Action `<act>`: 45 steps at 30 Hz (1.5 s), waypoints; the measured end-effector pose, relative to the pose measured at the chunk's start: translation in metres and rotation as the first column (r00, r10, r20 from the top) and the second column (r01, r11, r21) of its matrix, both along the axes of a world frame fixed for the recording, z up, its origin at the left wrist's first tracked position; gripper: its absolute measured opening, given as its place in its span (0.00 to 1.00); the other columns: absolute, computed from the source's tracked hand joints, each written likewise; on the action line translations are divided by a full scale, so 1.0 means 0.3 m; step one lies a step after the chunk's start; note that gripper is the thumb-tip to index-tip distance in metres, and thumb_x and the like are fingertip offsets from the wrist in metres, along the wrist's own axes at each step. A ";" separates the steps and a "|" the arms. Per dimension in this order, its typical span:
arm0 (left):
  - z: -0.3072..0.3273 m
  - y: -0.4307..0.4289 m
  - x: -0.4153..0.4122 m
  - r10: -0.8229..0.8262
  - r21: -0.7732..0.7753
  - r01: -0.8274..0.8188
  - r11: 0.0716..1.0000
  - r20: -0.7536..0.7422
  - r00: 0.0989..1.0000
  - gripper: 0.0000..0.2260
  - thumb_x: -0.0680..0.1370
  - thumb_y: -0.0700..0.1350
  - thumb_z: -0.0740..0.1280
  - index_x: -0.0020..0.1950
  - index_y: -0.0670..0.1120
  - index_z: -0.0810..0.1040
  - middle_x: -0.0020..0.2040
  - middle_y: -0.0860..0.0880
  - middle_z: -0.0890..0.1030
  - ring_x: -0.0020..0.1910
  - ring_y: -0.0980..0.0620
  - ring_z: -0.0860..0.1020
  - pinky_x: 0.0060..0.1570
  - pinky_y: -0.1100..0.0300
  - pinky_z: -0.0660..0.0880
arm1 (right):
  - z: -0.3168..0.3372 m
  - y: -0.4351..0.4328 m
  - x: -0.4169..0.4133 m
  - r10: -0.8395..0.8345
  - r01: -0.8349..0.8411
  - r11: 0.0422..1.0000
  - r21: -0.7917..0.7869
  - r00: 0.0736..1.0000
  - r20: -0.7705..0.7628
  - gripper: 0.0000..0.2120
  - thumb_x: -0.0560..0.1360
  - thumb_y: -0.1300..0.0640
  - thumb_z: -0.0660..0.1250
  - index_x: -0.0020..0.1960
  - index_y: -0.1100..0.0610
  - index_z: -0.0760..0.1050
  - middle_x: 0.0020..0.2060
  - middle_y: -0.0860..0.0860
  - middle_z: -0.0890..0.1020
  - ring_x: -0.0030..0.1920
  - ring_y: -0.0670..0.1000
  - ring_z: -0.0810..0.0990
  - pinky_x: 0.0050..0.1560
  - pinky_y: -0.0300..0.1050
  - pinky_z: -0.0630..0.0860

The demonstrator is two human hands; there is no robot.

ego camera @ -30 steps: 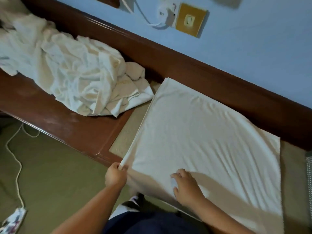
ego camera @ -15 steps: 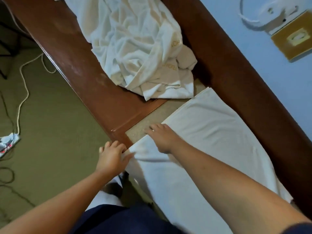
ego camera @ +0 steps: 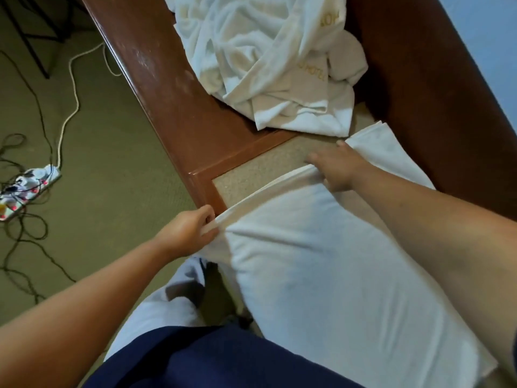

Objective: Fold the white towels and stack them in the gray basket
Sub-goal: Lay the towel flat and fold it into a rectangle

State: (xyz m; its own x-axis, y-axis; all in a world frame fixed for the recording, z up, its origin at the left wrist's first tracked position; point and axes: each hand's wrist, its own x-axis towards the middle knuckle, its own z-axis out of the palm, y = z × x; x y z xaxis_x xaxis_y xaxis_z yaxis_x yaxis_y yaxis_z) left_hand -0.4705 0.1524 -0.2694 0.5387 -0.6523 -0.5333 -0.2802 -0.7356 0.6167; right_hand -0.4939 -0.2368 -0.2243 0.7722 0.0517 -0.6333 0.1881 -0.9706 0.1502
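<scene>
1. A person's two bare arms reach forward over a white towel (ego camera: 321, 270) that lies spread on a dark wooden bench (ego camera: 167, 93) along a blue wall (ego camera: 492, 37).
2. The towel covers most of a beige inset panel (ego camera: 268, 166) in the bench top, and its near part hangs toward the person's navy clothing (ego camera: 212, 359).
3. The left hand (ego camera: 190, 231) pinches the towel's near left corner between thumb and curled fingers, right at the bench's front edge.
4. The right hand (ego camera: 335, 169) grips the same left edge farther along, fingers curled around the doubled hem and lifting it slightly off the panel.
5. A rumpled pile of white towels (ego camera: 265, 65) with gold lettering sits farther along the bench, just beyond the right hand.
6. On the olive carpet (ego camera: 112, 163) to the left lies a power strip (ego camera: 30, 180) with a white cord (ego camera: 73, 79) and tangled dark cables.
</scene>
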 end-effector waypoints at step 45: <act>0.021 0.176 -0.615 -0.090 0.163 0.189 0.968 -0.479 0.873 0.21 0.74 0.58 0.73 0.56 0.43 0.81 0.45 0.45 0.85 0.40 0.49 0.79 0.37 0.57 0.73 | -0.138 1.216 -1.391 -0.594 0.224 -0.759 0.611 -0.623 -0.509 0.13 0.84 0.51 0.60 0.55 0.60 0.77 0.49 0.57 0.82 0.49 0.55 0.80 0.50 0.51 0.76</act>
State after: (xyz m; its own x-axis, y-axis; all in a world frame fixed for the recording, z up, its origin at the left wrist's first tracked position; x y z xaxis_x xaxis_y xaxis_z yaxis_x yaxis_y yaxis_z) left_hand -0.6548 0.2053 -0.2631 0.1077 -0.5557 -0.8244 -0.1065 -0.8309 0.5462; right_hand -0.9111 0.1279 -0.2656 0.0050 -0.6669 -0.7452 -0.4473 0.6650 -0.5981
